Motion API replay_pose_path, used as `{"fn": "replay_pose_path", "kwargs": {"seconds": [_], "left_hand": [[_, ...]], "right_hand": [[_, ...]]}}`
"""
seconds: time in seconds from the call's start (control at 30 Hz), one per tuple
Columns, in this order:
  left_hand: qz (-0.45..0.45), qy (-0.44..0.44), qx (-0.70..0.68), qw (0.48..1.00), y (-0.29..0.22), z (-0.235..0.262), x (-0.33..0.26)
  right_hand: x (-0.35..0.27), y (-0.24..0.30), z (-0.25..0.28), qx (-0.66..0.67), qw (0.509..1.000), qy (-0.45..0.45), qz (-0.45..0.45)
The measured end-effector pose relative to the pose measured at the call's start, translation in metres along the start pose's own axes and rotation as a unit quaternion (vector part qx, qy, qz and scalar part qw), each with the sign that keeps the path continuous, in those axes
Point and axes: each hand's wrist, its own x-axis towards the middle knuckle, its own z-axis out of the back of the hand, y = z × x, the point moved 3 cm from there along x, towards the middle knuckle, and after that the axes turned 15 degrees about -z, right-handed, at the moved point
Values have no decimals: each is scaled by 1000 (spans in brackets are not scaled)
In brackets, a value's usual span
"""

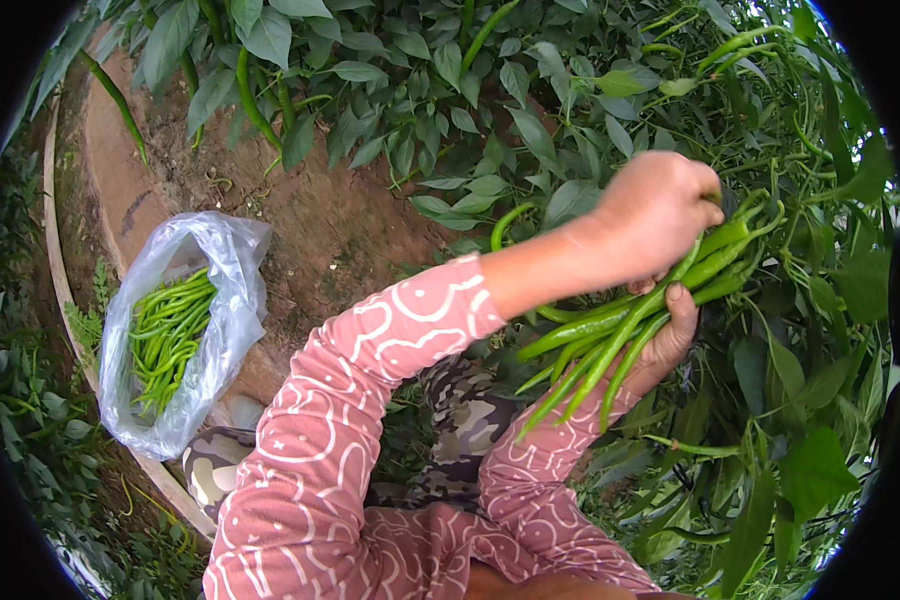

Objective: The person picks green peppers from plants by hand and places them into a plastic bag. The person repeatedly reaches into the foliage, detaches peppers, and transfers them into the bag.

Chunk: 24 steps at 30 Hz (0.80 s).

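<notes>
A bundle of long green chili peppers [610,335] lies in my right hand [670,345], its thumb pressed over them and its fingers beneath. The stems point up and to the right, and the tips hang toward my right sleeve. Just above the bundle is my left hand [660,212], slightly blurred, reaching across from the left with its fingers curled closed near the stems. Whatever those fingers pinch is hidden. At the left, a clear plastic bag [235,265] stands with its mouth open on the ground, and more green chili peppers [170,335] are inside it.
Leafy pepper plants [420,80] crowd the far side and the right, some with hanging peppers [253,100]. Brown soil [320,220] lies between the bag and the plants. A pale hose or strip [58,240] curves along the left. My camouflage-clad knees [465,415] are below my arms.
</notes>
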Motion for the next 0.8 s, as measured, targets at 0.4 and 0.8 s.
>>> {"fn": "replay_pose_path", "kwargs": {"seconds": [0.4, 0.8], "left_hand": [[417, -543, -584, 435, 126, 88, -254], [363, 79, 37, 928, 155, 1, -196]], "right_hand": [[-8, 31, 38, -1, 996, 88, 33], [-9, 21, 18, -5, 996, 86, 14]]}}
